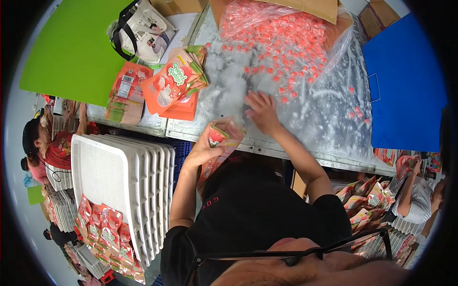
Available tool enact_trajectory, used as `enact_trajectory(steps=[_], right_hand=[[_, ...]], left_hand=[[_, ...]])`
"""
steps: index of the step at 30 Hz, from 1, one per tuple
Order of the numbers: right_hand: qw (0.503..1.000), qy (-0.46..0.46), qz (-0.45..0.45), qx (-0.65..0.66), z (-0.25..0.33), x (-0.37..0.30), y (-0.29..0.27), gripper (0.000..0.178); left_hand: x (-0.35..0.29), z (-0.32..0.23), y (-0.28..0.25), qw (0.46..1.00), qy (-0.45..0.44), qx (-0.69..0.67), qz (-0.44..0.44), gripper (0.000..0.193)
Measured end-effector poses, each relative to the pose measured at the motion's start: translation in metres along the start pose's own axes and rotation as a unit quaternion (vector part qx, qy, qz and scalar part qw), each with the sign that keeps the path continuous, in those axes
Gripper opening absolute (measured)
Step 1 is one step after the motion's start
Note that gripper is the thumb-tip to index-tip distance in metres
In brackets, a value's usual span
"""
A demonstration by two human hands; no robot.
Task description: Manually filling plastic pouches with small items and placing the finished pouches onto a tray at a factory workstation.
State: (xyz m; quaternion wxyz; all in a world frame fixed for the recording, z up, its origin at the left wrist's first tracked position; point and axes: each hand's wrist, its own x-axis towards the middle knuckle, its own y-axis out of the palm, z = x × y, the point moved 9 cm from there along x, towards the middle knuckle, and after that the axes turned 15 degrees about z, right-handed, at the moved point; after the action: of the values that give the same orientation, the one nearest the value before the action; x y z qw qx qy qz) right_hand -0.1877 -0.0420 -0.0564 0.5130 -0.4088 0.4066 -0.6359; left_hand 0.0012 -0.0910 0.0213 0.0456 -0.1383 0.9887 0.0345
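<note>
My left hand (204, 151) grips a red and pink candy pouch (220, 138) at the table's near edge, its mouth spread apart. My right hand (262, 110) reaches over the metal tabletop to the right of the pouch, fingers stretched out; I see nothing held in it, though its palm side is hidden. Beyond it, small red wrapped candies (286, 71) lie scattered, spilling from a clear plastic liner (341, 52) in a cardboard box (305, 7). A stack of flat pouches (167, 88) sits left of my hands, with another pile of pouches (126, 93) beside it.
Stacked white plastic trays (107, 162) rise at my left, with filled pouches (107, 233) on top. A blue panel (405, 81) borders the table's right side, a green panel (71, 47) the left. A tote bag (148, 33) stands behind the pouches. Other people work at both sides.
</note>
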Motion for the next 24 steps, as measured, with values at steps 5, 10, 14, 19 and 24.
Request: enact_trajectory(steps=[5,10,14,19,24], right_hand=[[0.865,0.085,-0.111,0.481,-0.069,-0.033,-0.02,0.037],[0.972,0.136,-0.18,0.067,-0.07,-0.054,-0.057,0.027],[0.973,0.141,-0.157,0.092,-0.066,-0.061,-0.039,0.029],[0.991,0.057,-0.118,0.041,-0.02,-0.047,-0.047,0.04],[0.996,0.02,-0.051,0.069,-0.023,-0.034,-0.029,0.052]], left_hand=[[-0.011,0.005,-0.011,0.999,-0.005,-0.037,-0.03,0.075],[-0.016,0.0,-0.017,0.999,-0.002,-0.011,-0.049,0.073],[-0.017,0.0,-0.017,0.998,-0.013,-0.005,-0.057,0.072],[-0.018,0.006,-0.018,0.999,-0.009,-0.014,-0.049,0.074],[-0.019,0.003,-0.017,0.998,-0.024,-0.021,-0.062,0.075]])
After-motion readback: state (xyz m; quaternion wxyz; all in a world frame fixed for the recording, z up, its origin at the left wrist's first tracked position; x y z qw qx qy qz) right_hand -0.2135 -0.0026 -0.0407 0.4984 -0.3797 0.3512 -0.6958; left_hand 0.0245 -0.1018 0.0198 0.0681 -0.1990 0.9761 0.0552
